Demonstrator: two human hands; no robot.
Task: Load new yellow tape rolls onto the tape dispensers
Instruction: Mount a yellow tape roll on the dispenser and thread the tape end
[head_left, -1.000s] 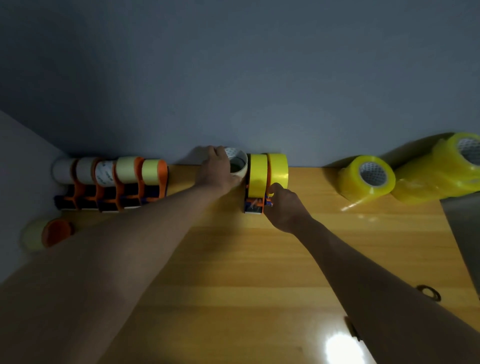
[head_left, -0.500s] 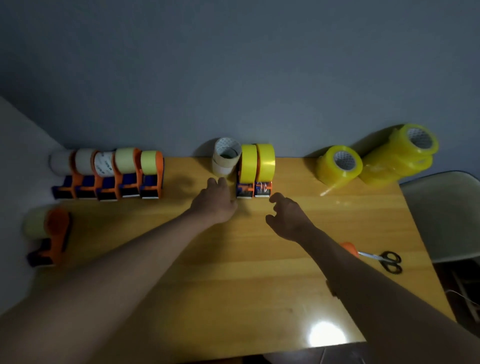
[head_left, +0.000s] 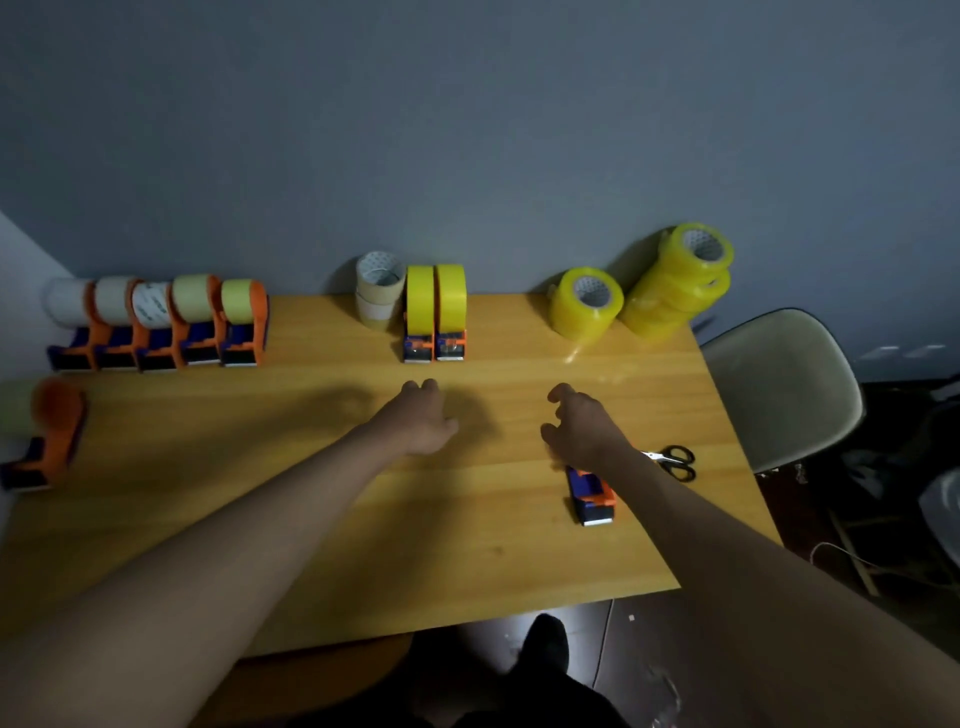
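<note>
Two orange-and-blue tape dispensers already carrying bright yellow rolls (head_left: 435, 312) stand side by side at the back of the yellow wooden desk (head_left: 363, 519). Spare translucent yellow tape rolls (head_left: 587, 301) wait at the far right corner. An empty orange-and-blue dispenser (head_left: 592, 496) lies just under the right wrist. Both hands hover with loosely curled fingers, gripping nothing: left hand (head_left: 421, 421), right hand (head_left: 582, 426). Likely next is readying that empty dispenser: steady its base with one hand, bring one spare roll over squarely, and seat it fully on the hub.
</note>
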